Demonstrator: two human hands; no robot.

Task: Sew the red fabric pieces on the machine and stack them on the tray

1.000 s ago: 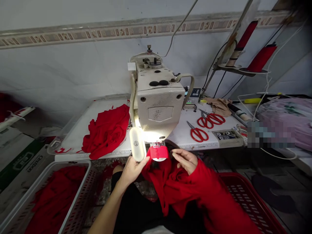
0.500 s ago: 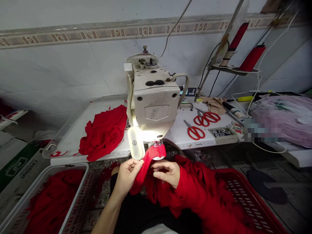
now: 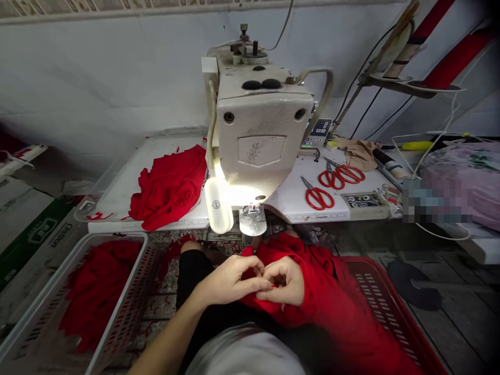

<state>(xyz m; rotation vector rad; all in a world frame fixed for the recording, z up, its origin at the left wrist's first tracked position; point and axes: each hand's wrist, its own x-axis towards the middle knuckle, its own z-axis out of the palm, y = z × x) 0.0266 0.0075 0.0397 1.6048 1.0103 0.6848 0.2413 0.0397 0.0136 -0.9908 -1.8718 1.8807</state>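
My left hand [image 3: 234,280] and my right hand [image 3: 286,281] meet over my lap, fingertips pinched together on a bit of red fabric [image 3: 258,302]. Most of what lies between the fingers is hidden by them. More red fabric [image 3: 344,307] drapes over my right forearm and across my lap. In front stands a white sewing machine [image 3: 262,135]. Under its lit head, the presser foot and the rounded machine arm [image 3: 253,225] show with no cloth on them.
A heap of red fabric [image 3: 170,187] lies on the table left of the machine. Red-handled scissors [image 3: 319,198] lie at right near a small parts tray [image 3: 365,200]. A white basket [image 3: 142,247] with red cloth stands at left, a red basket [image 3: 390,302] at right.
The red band has come off the machine arm. Both hands have drawn back and down toward my lap and come together. The view has tilted lower.
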